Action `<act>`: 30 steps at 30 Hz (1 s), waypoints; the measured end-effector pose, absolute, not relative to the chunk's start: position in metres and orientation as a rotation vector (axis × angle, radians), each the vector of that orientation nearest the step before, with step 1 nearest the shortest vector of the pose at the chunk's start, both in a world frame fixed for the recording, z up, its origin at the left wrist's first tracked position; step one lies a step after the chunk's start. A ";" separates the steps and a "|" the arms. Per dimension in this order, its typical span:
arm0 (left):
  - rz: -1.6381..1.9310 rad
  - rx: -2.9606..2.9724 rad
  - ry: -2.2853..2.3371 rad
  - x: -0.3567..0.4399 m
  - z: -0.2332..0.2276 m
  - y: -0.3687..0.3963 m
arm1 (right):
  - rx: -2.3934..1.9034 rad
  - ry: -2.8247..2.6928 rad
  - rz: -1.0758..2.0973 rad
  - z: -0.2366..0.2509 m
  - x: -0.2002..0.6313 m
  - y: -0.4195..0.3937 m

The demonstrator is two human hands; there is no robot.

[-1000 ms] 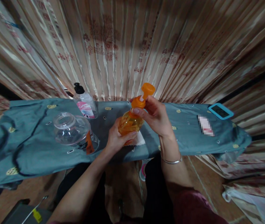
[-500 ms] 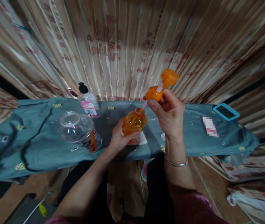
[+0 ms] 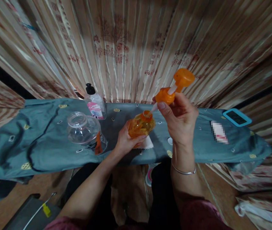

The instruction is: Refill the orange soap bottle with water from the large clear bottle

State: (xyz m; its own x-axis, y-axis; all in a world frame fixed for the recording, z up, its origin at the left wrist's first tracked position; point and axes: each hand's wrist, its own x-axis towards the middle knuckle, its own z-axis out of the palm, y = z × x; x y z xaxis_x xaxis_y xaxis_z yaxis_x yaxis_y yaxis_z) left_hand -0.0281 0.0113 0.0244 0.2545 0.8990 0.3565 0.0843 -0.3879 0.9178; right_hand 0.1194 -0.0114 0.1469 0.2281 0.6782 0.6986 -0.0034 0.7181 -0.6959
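Observation:
My left hand [image 3: 124, 144] grips a small orange bottle [image 3: 141, 124] from below, holding it upright over the blue-grey cloth. Its neck is uncovered. My right hand [image 3: 179, 118] holds the orange pump top [image 3: 173, 88] lifted clear of the bottle, up and to the right. The pump's white tube slants down toward the bottle's mouth; whether its tip is still inside cannot be told. A white tissue [image 3: 147, 143] lies under the bottle.
A large clear plastic jar [image 3: 84, 132] with an orange label lies open on the blue-grey cloth [image 3: 40, 140] at left. Behind it stands a clear pump bottle [image 3: 94, 103] with a black top. A blue-framed phone [image 3: 237, 117] rests at far right. Striped curtains hang behind.
My right hand has unscrewed the pump top and lifted it off the orange bottle, up and to the right. The left hand has kept its grip on the bottle.

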 end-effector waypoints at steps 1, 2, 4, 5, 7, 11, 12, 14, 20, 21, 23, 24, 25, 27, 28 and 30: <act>1.230 1.692 0.915 -0.028 0.024 0.011 | -0.629 -1.289 0.529 0.147 0.120 -0.012; 1.232 1.690 0.918 -0.028 0.024 0.011 | -0.613 -1.303 0.544 0.147 0.121 -0.012; 1.231 1.692 0.924 -0.028 0.023 0.012 | -0.621 -1.298 0.534 0.147 0.122 -0.012; 1.232 1.691 0.928 -0.028 0.022 0.012 | -0.646 -1.282 0.512 0.146 0.123 -0.012; 1.239 1.683 0.935 -0.028 0.020 0.013 | -0.649 -1.255 0.486 0.146 0.124 -0.012; 1.235 1.667 0.932 -0.027 0.016 0.016 | -0.509 -1.177 0.427 0.157 0.126 -0.021; 1.233 1.670 0.929 -0.026 0.015 0.016 | -0.495 -1.142 0.373 0.162 0.126 -0.026; 1.232 1.682 0.932 -0.026 0.015 0.018 | -0.509 -1.071 0.275 0.175 0.129 -0.040; 1.257 1.682 0.956 -0.027 0.015 0.020 | -0.627 -0.976 -0.039 0.205 0.162 -0.091; 1.264 1.673 0.956 -0.027 0.015 0.021 | -0.613 -1.047 -0.076 0.208 0.169 -0.100; 1.271 1.651 0.957 -0.027 0.014 0.022 | -0.700 -1.068 -0.185 0.211 0.182 -0.118; 1.268 1.645 0.955 -0.026 0.014 0.022 | -0.836 -1.023 -0.130 0.212 0.187 -0.126; 1.271 1.644 0.961 -0.026 0.013 0.023 | -0.923 -1.001 -0.172 0.210 0.193 -0.133; 1.276 1.650 0.976 -0.026 0.013 0.023 | -1.117 -1.023 -0.102 0.201 0.209 -0.141; 1.277 1.657 0.983 -0.027 0.013 0.023 | -1.263 -1.045 -0.055 0.192 0.220 -0.142; 1.272 1.677 0.990 -0.027 0.014 0.023 | -1.530 -1.014 0.058 0.165 0.247 -0.137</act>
